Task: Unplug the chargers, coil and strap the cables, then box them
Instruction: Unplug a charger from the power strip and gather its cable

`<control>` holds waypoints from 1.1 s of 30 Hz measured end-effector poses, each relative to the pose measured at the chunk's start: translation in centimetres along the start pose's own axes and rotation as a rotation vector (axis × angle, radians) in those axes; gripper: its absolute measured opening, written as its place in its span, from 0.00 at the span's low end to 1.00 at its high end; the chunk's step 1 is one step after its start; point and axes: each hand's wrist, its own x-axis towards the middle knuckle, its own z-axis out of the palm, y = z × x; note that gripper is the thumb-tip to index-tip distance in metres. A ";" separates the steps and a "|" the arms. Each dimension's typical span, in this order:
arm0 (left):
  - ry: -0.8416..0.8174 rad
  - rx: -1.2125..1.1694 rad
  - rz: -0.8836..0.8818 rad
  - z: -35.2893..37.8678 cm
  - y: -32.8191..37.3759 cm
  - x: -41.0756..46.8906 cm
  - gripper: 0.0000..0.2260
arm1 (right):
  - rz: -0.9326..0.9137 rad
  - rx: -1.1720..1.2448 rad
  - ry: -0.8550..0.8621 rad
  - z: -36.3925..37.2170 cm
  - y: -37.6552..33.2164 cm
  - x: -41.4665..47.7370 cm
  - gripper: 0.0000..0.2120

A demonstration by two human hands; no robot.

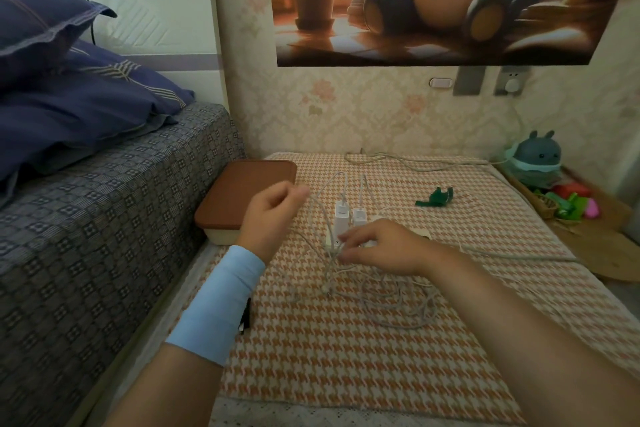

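Chargers [347, 217], two white blocks, stand upright side by side in a power strip [424, 236], just past the fingertips of the right hand [381, 246]. Their long axes point up, so the pull to free them looks to be straight upward. That hand lies palm down over the strip, and its fingertips seem to pinch the cables [381, 295] at the foot of the nearer charger. The rest of the cables sprawl in loose loops under and behind its wrist.

The left hand [273, 210] is raised off the cloth, well apart from the right and to the left of the chargers. Its fingers are curled, but blur hides whether they hold a strand. The right hand is plainly the nearer one for the unplugging.

The box [242, 198], lid on, sits just beyond the left hand. Green straps [437, 198] lie beyond the right hand.
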 end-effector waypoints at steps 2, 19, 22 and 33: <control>0.231 -0.112 -0.065 -1.0 0.3 0.2 0.19 | -0.006 0.091 -0.014 -0.1 -0.1 -0.1 0.10; 0.223 0.731 0.013 -0.7 -1.0 0.3 0.24 | -0.125 0.295 0.504 -1.5 -2.1 0.3 0.05; -0.126 0.308 0.125 2.7 0.4 -0.8 0.22 | -0.222 0.407 0.469 -1.3 -3.6 0.1 0.04; 0.002 0.218 -0.072 0.9 -0.5 0.7 0.12 | -0.104 0.255 0.241 -1.5 -2.7 -0.3 0.13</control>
